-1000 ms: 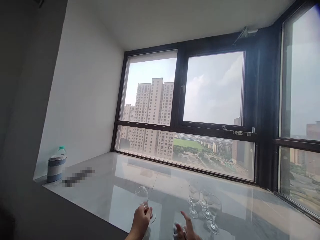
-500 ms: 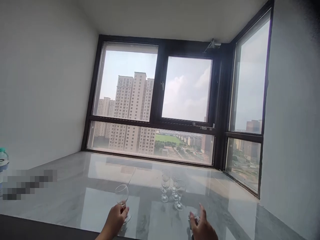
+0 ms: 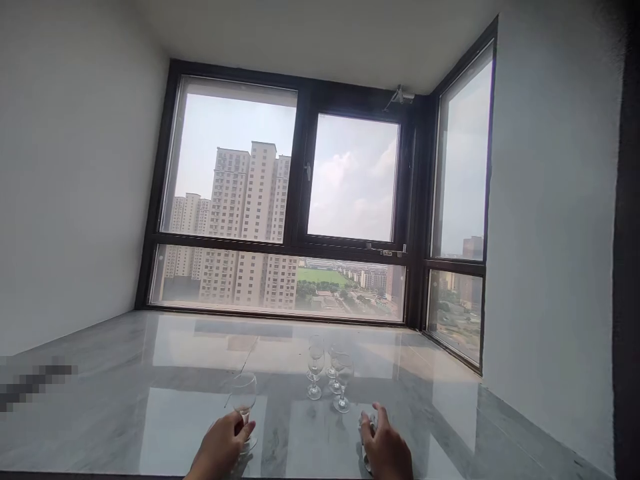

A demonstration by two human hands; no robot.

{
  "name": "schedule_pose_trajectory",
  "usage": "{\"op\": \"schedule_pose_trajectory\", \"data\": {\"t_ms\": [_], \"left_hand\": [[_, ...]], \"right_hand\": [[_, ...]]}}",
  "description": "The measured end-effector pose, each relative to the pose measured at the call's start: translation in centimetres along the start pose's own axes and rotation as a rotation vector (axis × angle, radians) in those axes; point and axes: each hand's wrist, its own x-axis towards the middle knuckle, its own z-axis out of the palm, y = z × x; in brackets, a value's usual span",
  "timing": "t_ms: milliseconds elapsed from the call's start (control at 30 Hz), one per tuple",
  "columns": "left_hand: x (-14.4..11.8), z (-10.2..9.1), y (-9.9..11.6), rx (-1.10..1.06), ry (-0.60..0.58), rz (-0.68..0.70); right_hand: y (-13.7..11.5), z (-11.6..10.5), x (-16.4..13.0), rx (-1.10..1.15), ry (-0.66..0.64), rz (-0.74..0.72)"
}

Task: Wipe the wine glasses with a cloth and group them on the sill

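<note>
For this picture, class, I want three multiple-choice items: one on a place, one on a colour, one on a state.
1. Where does the cluster of empty glasses stand?
A. on the marble ledge
B. on the floor
C. on a shelf

2. What colour are the window frames?
A. white
B. dark
C. red

3. What is the left hand doing?
A. lying flat
B. pointing
C. gripping the stem of a wine glass

Answers: 1 A, they stand on the glossy slab before the window. 2 B, the bars look near black. 3 C, the fingers close round the stem while the right hand curls near another small glass.
</note>
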Motion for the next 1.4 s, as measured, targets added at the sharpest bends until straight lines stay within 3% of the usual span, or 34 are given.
{"op": "schedule_pose_trajectory", "data": {"t_ms": [100, 233, 567, 700, 867, 1100, 1400], "left_hand": [[0.7, 1.1, -0.6, 0.025, -0.061, 0.156], [2.0, 2.3, 0.6, 0.037, -0.102, 0.220], [4.8, 7.9, 10.7, 0.007, -0.173, 0.294], [5.9, 9.6, 13.3, -0.021, -0.155, 0.296], [6.4, 10.5, 13.8, -0.045, -0.114, 0.309], [5.8, 10.3, 13.6, 0.056, -0.022, 0.305], [5.6, 10.4, 13.5, 0.082, -0.023, 0.265]], "right_hand": [[-0.1, 0.0, 0.0, 0.012, -0.004, -0.006], [-0.2, 0.0, 0.1, 0.023, 0.010, -0.014], [0.1, 0.1, 0.0, -0.005, 0.003, -0.023], [-0.2, -0.3, -0.2, -0.015, 0.006, -0.015], [-0.7, -1.0, -0.6, -0.034, 0.004, -0.001], [-0.5, -0.8, -0.5, -0.063, 0.025, -0.020], [-0.4, -0.5, -0.4, -0.064, 0.041, -0.032]]}}
